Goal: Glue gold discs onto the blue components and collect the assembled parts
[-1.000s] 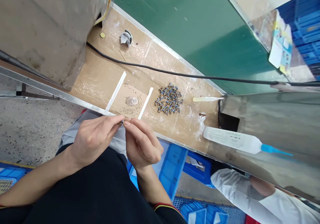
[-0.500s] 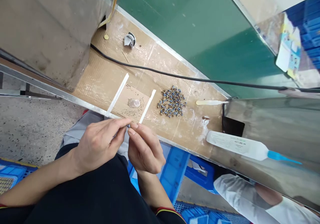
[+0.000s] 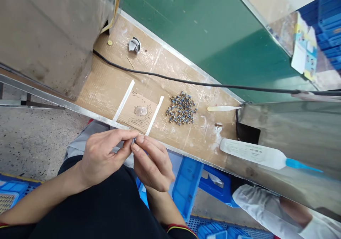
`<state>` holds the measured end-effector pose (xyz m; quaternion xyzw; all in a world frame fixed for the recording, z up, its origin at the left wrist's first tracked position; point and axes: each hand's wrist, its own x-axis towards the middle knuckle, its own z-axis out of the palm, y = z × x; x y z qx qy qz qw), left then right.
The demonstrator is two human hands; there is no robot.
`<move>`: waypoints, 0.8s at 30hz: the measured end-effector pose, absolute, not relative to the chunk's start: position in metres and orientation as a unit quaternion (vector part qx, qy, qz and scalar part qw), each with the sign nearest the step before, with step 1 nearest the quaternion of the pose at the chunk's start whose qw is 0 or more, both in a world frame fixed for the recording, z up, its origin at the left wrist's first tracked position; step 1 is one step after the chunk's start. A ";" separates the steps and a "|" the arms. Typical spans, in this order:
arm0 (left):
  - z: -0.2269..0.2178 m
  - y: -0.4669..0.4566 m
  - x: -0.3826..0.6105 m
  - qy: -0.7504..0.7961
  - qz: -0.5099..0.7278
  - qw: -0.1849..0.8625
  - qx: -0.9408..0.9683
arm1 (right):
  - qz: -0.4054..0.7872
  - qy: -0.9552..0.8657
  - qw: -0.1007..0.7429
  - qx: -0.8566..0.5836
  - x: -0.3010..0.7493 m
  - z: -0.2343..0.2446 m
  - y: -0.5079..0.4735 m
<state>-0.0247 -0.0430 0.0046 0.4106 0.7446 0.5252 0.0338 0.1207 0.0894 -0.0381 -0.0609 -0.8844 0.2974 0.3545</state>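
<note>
My left hand [image 3: 102, 157] and my right hand [image 3: 151, 164] meet just in front of the bench's metal edge strip [image 3: 80, 111]. Their fingertips pinch a tiny blue and brass fitting [image 3: 135, 139], mostly hidden by the fingers. Beyond them lies a heap of several similar fittings [image 3: 181, 108] on the wooden bench top [image 3: 170, 139]. Nearer my hands, a cardboard patch [image 3: 135, 116] sits between two white strips [image 3: 123, 102], with a clear round disc [image 3: 141, 111] on it.
A black cable [image 3: 186, 81] crosses the bench below a green panel [image 3: 191, 29]. A white spatula with a blue handle [image 3: 253, 153] and a wooden stick [image 3: 222, 108] lie at right, near a steel sheet [image 3: 293, 150]. A co-worker's white sleeve [image 3: 261, 207] and blue crates [image 3: 186, 185] are below.
My hands have moved slightly down in the picture and closer together around the small fitting. The view has shifted a little, and the co-worker's sleeve has moved toward the lower right.
</note>
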 end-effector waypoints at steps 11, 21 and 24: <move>0.001 -0.042 -0.024 0.741 0.530 0.052 0.410 | 0.520 -0.758 0.347 -0.187 0.092 -0.015 0.094; -0.011 -0.036 -0.017 0.757 0.526 0.128 0.366 | 0.572 -0.708 0.340 -0.239 0.103 -0.032 0.092; -0.020 -0.028 -0.012 0.753 0.559 0.208 0.279 | 0.549 -0.720 0.357 -0.231 0.108 -0.041 0.098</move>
